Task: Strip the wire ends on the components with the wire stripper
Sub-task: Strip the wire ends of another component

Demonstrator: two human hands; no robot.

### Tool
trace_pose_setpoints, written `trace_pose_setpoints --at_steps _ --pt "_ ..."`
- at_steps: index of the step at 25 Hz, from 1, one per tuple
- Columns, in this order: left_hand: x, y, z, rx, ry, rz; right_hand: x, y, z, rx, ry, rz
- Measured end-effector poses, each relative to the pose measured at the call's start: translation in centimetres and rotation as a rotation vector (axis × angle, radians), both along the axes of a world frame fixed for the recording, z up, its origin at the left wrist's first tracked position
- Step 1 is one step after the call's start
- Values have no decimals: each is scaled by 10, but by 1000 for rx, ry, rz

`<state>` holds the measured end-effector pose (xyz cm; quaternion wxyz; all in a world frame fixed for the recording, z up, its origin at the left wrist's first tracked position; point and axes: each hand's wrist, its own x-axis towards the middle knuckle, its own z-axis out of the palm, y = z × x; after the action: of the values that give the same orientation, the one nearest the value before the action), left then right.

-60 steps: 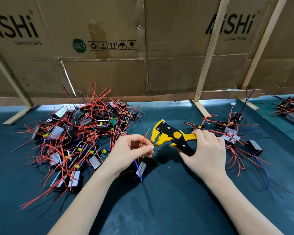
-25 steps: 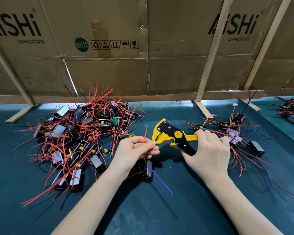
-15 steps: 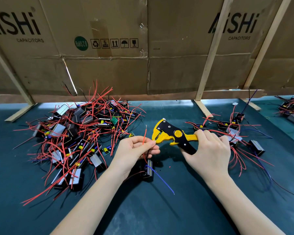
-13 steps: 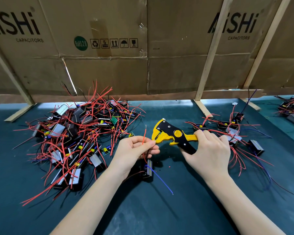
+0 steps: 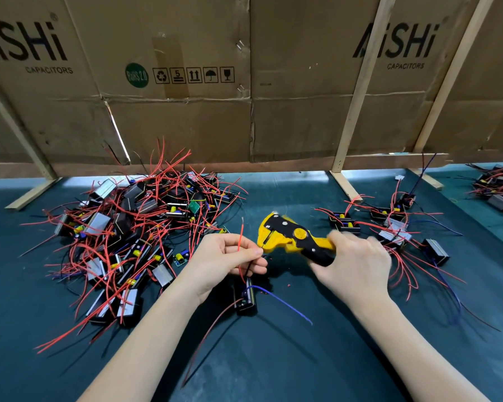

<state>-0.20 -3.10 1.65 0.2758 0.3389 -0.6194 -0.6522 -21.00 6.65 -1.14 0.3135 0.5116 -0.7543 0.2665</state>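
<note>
My left hand (image 5: 225,258) pinches the wires of one component: a red wire (image 5: 240,236) sticks up from my fingers and a black wire runs down to the small black component (image 5: 246,298), which rests on the mat with a blue wire (image 5: 282,303) trailing right. My right hand (image 5: 356,264) grips the handles of the yellow and black wire stripper (image 5: 291,237). Its jaws point left and sit right at my left fingertips.
A big pile of components with red wires (image 5: 134,236) lies left of my hands. A smaller group of components (image 5: 389,230) lies to the right, another heap (image 5: 500,190) at the far right edge. Cardboard panels on wooden struts (image 5: 357,111) wall off the back of the dark green mat (image 5: 273,358).
The stripper's jaws have come closer to my left fingertips. The red wire end still stands upright, and the component stays under my left hand.
</note>
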Motion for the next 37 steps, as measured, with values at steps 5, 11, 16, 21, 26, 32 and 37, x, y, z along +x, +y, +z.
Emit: trace_pose_setpoints --at_steps 5,11,16,21,26,32,37 --pt "5 -3 7 -18 27 -71 -2 3 0 -19 -67 -9" --pt "14 -8 6 54 -103 -165 -7 -1 -4 37 -88 -43" --pt "14 -12 7 -107 -157 -208 -14 -3 -10 70 -186 -90" --pt "15 -9 21 -3 110 -234 -22 -4 -10 48 -241 -70" --pt "-38 2 57 2 444 -108 -16 -11 -14 231 -122 -45" --pt "-103 23 52 -95 135 -248 -16 -8 -16 232 -128 -45" --pt "-55 -7 31 -677 -134 -42 -16 -8 -13 256 -191 -46"
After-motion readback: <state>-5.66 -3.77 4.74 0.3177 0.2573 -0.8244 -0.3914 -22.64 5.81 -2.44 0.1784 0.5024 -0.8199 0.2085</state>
